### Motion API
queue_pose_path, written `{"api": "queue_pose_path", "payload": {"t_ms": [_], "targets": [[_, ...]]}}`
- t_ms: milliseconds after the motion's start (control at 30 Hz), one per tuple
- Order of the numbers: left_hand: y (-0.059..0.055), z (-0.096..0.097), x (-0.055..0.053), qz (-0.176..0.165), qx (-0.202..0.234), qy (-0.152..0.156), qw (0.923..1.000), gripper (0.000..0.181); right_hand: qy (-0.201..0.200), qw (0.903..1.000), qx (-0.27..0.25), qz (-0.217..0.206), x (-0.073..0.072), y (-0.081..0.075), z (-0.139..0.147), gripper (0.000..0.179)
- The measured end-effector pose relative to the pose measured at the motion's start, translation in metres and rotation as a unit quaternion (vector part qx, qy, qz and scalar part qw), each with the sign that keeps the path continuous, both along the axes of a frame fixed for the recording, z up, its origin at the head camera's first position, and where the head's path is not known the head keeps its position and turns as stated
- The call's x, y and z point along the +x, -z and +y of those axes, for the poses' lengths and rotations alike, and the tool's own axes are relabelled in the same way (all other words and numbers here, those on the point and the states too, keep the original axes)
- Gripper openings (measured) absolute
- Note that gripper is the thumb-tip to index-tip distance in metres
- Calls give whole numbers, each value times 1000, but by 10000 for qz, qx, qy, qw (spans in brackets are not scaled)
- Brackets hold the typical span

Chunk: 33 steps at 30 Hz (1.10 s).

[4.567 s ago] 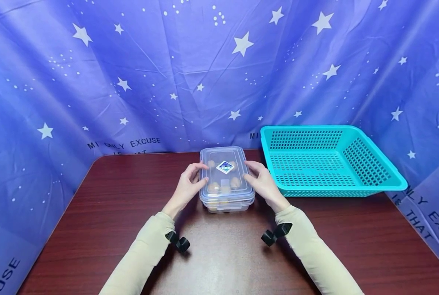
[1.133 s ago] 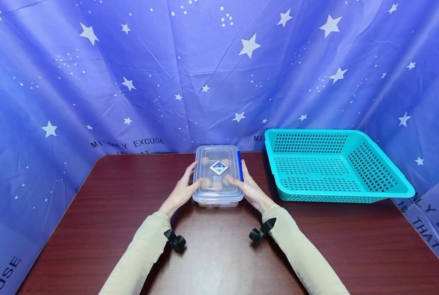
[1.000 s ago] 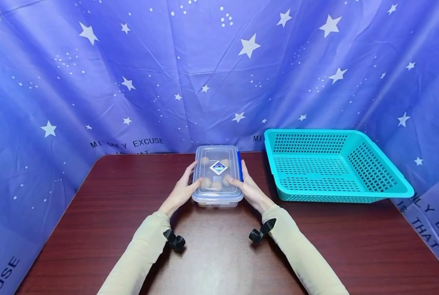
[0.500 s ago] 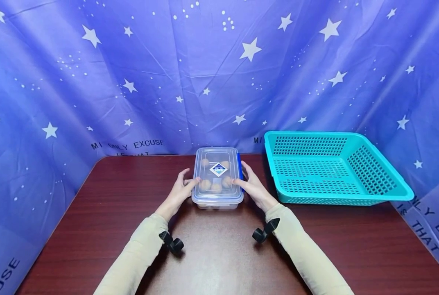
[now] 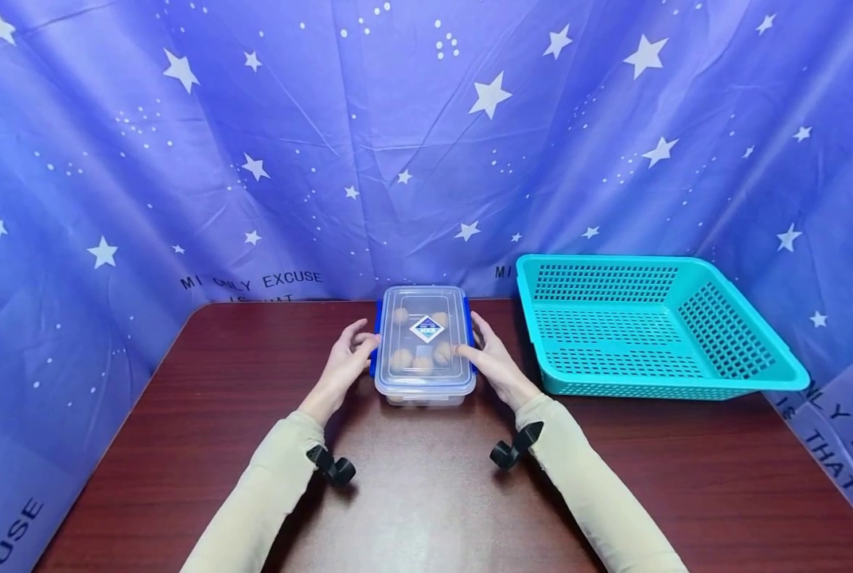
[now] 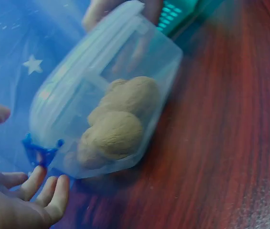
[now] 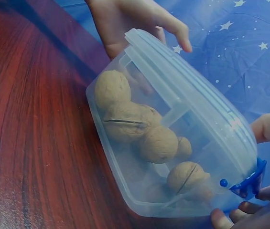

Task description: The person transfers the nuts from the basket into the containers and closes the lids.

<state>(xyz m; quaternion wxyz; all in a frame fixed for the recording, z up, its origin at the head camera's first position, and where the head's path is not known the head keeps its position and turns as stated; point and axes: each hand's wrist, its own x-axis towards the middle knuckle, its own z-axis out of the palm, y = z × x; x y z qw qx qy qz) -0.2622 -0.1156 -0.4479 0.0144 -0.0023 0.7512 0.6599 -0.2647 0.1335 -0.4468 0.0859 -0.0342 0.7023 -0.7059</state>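
Observation:
A clear plastic food container (image 5: pixel 426 382) with a clear lid and a diamond-shaped sticker (image 5: pixel 427 328) stands on the table, holding several walnuts (image 7: pixel 159 144). A blue latch (image 5: pixel 378 338) sticks out along its left side, and another blue latch (image 7: pixel 248 181) along its right. My left hand (image 5: pixel 342 368) is beside the left latch, its thumb away from the lid and its fingertips right at the latch in the left wrist view. My right hand (image 5: pixel 500 364) holds the right side, thumb on the lid's edge and fingers at the latch, partly hidden behind it.
A turquoise perforated basket (image 5: pixel 673 387) stands to the right of the container, with nothing in it. The dark red-brown table (image 5: pixel 204 414) ends at a blue star-printed curtain (image 5: pixel 369 143) behind.
Earlier no blue latch showed; the right one appeared about a second ago, and now the left one shows too. My left hand has drawn back leftward, its thumb leaving the lid.

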Motion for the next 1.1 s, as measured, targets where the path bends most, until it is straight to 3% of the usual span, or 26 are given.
{"api": "queue_pose_path", "payload": {"t_ms": [133,300,400,567,667,767,933,1100], "targets": [[0,8,1,400,-971,173,9943,80,-89,9999,142,37,-1,2,-2,84],[4,12,5,383,-1489,512,9868,104,-200,9989,420,51,-1,3,-4,85],[6,11,6,399,-1268,821,9877,106,-287,9990,346,-37,-1,3,-4,85],[8,11,4,555,-408,1391,9879,97,-356,9991,191,-96,-2,4,-3,86],[8,11,3,717,-237,1512,9856,92,-350,9992,194,-55,-3,4,-2,87],[6,12,2,676,-321,1470,9863,90,-357,9990,267,-30,-4,3,-2,86],[4,13,2,457,-822,1379,9860,88,-397,9989,221,-102,-5,3,-4,86],[5,13,2,538,-975,1344,9846,88,-433,9987,94,-250,-5,1,-7,85]]}}
